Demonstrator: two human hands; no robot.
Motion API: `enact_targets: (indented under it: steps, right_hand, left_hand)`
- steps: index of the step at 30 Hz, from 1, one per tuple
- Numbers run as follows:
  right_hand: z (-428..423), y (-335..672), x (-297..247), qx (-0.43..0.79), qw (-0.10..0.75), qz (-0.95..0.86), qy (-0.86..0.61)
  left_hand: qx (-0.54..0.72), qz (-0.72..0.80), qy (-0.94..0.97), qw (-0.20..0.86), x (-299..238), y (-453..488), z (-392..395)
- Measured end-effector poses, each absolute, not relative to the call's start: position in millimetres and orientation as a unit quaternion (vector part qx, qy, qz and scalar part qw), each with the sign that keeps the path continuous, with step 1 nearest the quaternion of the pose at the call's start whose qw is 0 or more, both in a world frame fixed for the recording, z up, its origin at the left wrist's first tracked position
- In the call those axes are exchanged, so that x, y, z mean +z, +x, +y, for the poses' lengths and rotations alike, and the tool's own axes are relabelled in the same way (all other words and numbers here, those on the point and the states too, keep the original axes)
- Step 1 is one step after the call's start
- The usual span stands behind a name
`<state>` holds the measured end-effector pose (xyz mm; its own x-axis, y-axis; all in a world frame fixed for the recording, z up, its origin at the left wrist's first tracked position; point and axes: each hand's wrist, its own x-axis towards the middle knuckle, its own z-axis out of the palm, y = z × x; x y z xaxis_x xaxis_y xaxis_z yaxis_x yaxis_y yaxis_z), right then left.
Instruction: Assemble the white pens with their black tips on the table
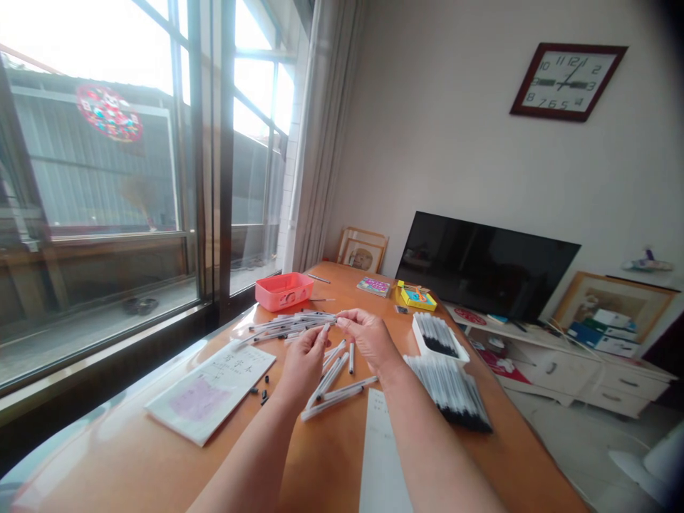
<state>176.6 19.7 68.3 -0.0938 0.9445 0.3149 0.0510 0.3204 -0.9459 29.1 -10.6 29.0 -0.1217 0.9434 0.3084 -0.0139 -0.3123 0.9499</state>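
- Your left hand (306, 350) and right hand (368, 338) pinch nearly closed — I can't tell on what.
- Loose pens (286, 325) lie just before the pink plastic box (284, 293).

On my feed, daylight pours through the glass window (122, 185) at left, bleaching the sky (69, 32) white. The wooden table (325, 467) catches pale sheen on that side; the wall (443, 128) sits dull grey. I see the pens (288, 325) softly blurred, the wall clock (569, 82) skewed by wide-angle stretch, the upper right corner dark.
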Motion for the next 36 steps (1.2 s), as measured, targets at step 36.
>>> enact_targets:
  steps: [36]
  right_hand:
    - [16.8, 184.3, 74.2, 0.426, 0.494, -0.655, -0.381]
  left_hand:
    - [0.589, 0.417, 0.591, 0.359, 34.3, 31.7, -17.7]
